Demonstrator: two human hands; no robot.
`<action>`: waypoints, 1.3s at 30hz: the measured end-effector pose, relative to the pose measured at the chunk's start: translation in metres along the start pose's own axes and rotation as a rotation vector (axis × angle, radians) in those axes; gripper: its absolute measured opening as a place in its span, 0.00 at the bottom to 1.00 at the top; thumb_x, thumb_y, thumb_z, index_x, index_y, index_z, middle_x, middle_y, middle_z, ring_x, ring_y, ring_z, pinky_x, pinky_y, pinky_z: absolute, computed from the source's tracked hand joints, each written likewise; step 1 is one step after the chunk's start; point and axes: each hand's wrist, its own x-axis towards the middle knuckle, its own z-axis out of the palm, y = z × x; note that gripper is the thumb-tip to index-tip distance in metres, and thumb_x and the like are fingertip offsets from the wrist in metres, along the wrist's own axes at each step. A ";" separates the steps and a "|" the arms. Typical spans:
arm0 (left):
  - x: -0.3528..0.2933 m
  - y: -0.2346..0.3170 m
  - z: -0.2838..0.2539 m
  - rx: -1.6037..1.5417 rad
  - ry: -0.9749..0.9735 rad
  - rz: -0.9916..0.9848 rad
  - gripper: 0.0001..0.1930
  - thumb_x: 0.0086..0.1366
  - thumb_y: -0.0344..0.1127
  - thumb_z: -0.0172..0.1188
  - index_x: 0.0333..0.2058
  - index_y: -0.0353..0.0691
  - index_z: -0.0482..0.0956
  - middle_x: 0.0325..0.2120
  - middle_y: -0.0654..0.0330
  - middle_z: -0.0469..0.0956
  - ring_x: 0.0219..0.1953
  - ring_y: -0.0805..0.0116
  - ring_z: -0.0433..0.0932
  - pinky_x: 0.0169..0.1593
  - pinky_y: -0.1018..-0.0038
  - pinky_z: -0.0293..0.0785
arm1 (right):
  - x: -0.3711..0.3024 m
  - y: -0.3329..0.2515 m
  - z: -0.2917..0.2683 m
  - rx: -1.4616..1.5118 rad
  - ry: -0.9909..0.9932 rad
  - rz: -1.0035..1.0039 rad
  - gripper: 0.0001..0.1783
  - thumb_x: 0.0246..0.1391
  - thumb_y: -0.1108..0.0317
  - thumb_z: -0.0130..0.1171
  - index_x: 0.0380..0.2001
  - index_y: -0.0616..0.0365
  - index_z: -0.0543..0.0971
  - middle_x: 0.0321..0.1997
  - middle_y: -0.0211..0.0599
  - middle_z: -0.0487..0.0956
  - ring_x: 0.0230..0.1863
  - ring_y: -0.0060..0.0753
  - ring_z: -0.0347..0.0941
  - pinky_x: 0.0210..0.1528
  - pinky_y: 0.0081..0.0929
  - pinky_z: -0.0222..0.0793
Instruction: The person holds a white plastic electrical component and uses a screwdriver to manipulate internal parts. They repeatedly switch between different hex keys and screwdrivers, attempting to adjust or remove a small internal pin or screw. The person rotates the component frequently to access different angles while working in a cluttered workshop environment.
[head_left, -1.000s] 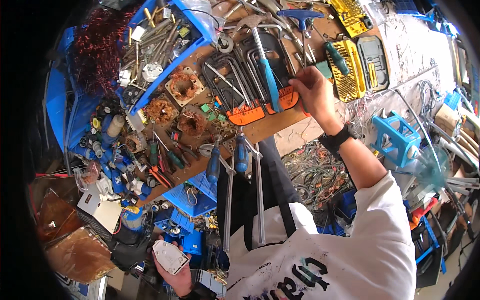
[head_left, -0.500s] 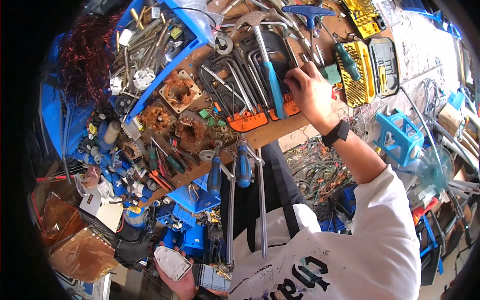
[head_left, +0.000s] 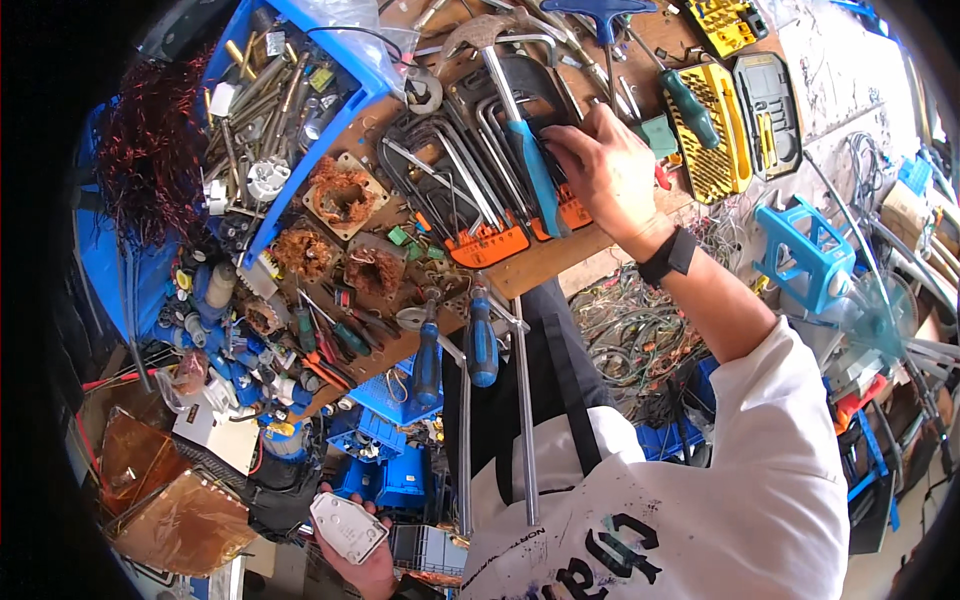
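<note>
My right hand has slid left over the last second, from the right end of the black-and-orange plastic hex-key holder to just beside the blue-handled steel claw hammer lying across it, so my fingers now hang over the dark keys. Thumb and forefinger are bent close together; I cannot tell whether they pinch a key. The holder lies near the edge of the brown wooden desk, its keys running from far left to near right. The hammer points its head far, its handle near and slightly right. My left hand, near and left, stays curled around a white, elongated, angular plastic piece, its long axis slanting from far left to near right.
</note>
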 end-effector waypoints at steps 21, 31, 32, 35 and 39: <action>-0.008 -0.007 -0.003 -0.013 -0.008 -0.010 0.31 0.73 0.59 0.38 0.70 0.56 0.54 0.52 0.49 0.75 0.47 0.51 0.80 0.42 0.47 0.81 | 0.014 0.007 -0.008 0.052 -0.198 -0.003 0.06 0.55 0.65 0.62 0.35 0.54 0.80 0.38 0.39 0.73 0.40 0.46 0.76 0.43 0.37 0.74; -0.011 -0.011 0.010 -0.052 0.036 0.007 0.30 0.73 0.58 0.38 0.69 0.55 0.56 0.49 0.50 0.76 0.45 0.51 0.81 0.39 0.47 0.82 | 0.033 0.003 -0.040 0.401 -0.073 0.222 0.06 0.57 0.70 0.61 0.34 0.62 0.79 0.34 0.43 0.81 0.35 0.41 0.79 0.40 0.34 0.74; -0.012 -0.010 0.012 -0.039 0.051 0.007 0.30 0.73 0.58 0.38 0.69 0.55 0.57 0.49 0.50 0.76 0.44 0.52 0.81 0.39 0.48 0.82 | 0.033 0.004 -0.046 0.562 -0.072 0.349 0.06 0.58 0.71 0.61 0.35 0.63 0.79 0.33 0.42 0.83 0.33 0.35 0.80 0.38 0.31 0.74; -0.011 -0.009 0.020 -0.010 0.087 0.009 0.29 0.73 0.57 0.39 0.68 0.54 0.57 0.48 0.51 0.76 0.43 0.54 0.81 0.37 0.50 0.82 | 0.027 0.009 -0.069 1.093 -0.088 0.460 0.04 0.64 0.72 0.56 0.37 0.62 0.76 0.40 0.43 0.84 0.40 0.31 0.82 0.46 0.27 0.79; -0.010 -0.011 0.032 0.014 0.080 0.022 0.29 0.73 0.56 0.40 0.68 0.53 0.58 0.47 0.51 0.76 0.42 0.55 0.80 0.35 0.53 0.83 | 0.005 0.003 -0.090 1.577 -0.078 0.498 0.07 0.66 0.68 0.53 0.39 0.60 0.73 0.50 0.57 0.79 0.48 0.46 0.81 0.52 0.35 0.80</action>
